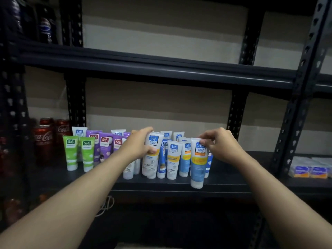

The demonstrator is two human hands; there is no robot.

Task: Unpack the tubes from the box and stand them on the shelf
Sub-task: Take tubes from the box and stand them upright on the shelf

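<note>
Several Safi tubes stand cap-down on the dark metal shelf [224, 178]. My left hand [138, 144] grips the upper part of a white and yellow tube [151, 162] that leans slightly in the middle of the group. My right hand [218, 146] pinches the top edge of a blue and yellow tube [198, 166] standing near the shelf's front edge. Two green tubes [79, 152] stand at the left, purple tubes [106, 146] behind them. More white and blue tubes [173, 159] crowd between my hands. The box is out of view.
Red cola cans [44, 141] stand at the shelf's left end. Dark soda bottles [45, 26] sit on the upper shelf at left. Small packets [310, 172] lie on the neighbouring shelf at right. Perforated black uprights [303, 83] frame the bay.
</note>
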